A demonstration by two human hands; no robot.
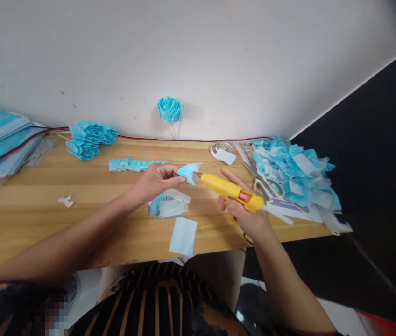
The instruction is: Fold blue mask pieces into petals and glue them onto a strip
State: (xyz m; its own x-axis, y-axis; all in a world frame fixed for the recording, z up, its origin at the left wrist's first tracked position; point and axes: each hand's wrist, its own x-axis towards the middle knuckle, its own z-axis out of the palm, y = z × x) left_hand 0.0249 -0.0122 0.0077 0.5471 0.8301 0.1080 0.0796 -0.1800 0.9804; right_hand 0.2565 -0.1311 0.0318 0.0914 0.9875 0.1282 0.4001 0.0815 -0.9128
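Between its thumb and fingers, my left hand (163,177) pinches a folded blue and white fabric petal (188,173) above the table. My right hand (249,217) is wrapped round a yellow hot glue gun (229,188), its index finger stretched along the far side. The metal nozzle points left and meets the petal's right side; I cannot tell whether glue is on it. Behind my left hand runs a row of blue folded petals (131,164). Below the hand lie several loose blue and white pieces (173,208) and a flat pale rectangle (183,236).
A blue fabric flower (170,110) on a stem leans at the wall, and more flowers (91,139) lie left. Blue sheets (2,135) are stacked far left. Scissors (270,186) and a coiled white cord (221,150) lie right, beside a heap of petals (292,168).
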